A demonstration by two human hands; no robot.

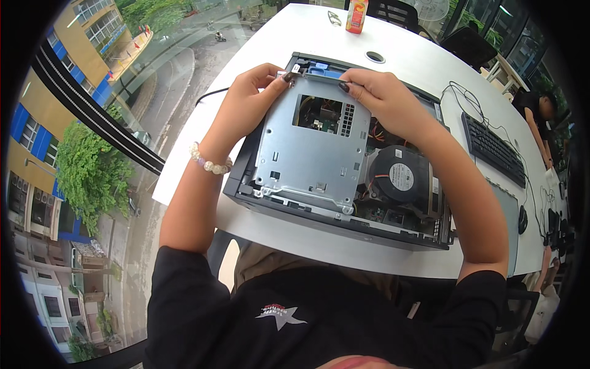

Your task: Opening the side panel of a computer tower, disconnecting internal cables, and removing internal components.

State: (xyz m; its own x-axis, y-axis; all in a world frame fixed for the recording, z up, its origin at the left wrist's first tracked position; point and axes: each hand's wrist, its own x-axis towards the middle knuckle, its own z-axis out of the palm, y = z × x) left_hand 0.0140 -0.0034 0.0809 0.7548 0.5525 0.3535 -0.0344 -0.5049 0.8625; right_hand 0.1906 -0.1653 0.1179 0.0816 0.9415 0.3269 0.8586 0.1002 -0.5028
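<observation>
A desktop computer case (295, 210) lies on its side on the white table, its inside exposed. A flat metal drive bracket (309, 157) with a rectangular cutout covers its left part. My left hand (251, 101) pinches the bracket's far left corner between thumb and fingers. At the bracket's far edge, my right hand (380, 99) grips the raised metal lip, thumb on the near side. Between the hands, a blue plastic part (325, 71) shows behind the lip. A round black blower fan (394, 173) with a white label sits right of the bracket, below my right forearm. Some fingertips are hidden.
Right of the case are a black keyboard (493, 145) with its cable, a flat metal panel (504, 212) and a black mouse (522, 219). A drink carton (356, 16) stands at the table's far end, beyond a cable hole (375, 57). Other people are at the far right.
</observation>
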